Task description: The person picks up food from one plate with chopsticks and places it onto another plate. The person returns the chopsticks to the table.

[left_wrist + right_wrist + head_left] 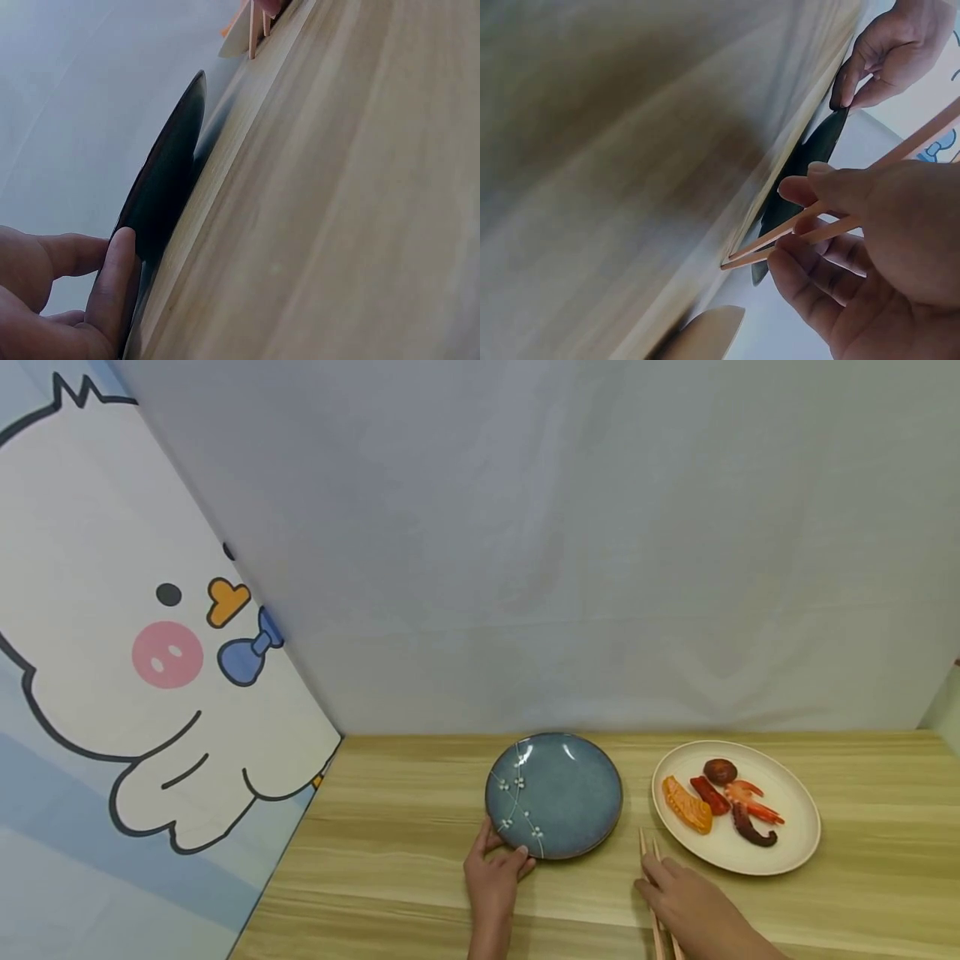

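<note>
My left hand [493, 877] pinches the near-left rim of a round blue plate [573, 802] with white blossom sprigs. In the left wrist view, fingers lie on both sides of the plate's [161, 180] edge. My right hand [693, 902] holds a pair of wooden chopsticks [772, 234] between thumb and fingers. Their tips are close together, near the tabletop between the two plates, with nothing between them. A cream plate [795, 802] stands just beyond that hand. It bears an orange fish slice [686, 806], a red piece [709, 796], a brown round piece [720, 771], a crab-claw-like piece [750, 800] and a dark tentacle [752, 828].
Both plates are on a wood-grain table [375, 860], near its back edge. A pale grey curtain [562, 543] hangs behind it. On the left is a cloth [90, 693] printed with a white cartoon bird.
</note>
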`<move>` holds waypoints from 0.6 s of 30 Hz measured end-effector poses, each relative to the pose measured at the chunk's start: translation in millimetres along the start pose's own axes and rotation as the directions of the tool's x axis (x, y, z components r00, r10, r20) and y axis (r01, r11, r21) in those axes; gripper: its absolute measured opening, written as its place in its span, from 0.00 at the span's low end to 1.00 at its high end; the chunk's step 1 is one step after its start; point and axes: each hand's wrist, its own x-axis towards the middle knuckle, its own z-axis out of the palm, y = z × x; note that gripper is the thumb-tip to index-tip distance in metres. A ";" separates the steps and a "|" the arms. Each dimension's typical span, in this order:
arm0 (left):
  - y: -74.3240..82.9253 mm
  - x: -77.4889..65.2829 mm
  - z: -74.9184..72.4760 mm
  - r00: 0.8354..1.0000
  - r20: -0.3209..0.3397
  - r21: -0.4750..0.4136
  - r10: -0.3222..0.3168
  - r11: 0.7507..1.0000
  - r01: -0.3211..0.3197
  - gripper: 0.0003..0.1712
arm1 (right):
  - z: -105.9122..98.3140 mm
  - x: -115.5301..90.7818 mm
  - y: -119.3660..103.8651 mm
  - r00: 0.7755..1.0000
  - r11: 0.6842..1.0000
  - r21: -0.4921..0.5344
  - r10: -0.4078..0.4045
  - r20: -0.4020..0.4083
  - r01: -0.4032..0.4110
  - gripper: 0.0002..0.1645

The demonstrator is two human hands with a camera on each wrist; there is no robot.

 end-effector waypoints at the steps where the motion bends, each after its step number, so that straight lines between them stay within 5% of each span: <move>1: 0.4 0.0 -0.1 1.000 0.001 -0.001 0.000 1.000 0.000 0.50 | 0.2 0.5 -0.4 1.000 1.000 -0.005 -0.003 -0.001 0.003 0.27; 18: 1.6 -0.4 -1.6 1.000 0.009 0.005 -0.005 1.000 0.005 0.50 | 1.3 7.9 -8.5 0.996 0.991 -0.109 -0.069 0.054 0.075 0.21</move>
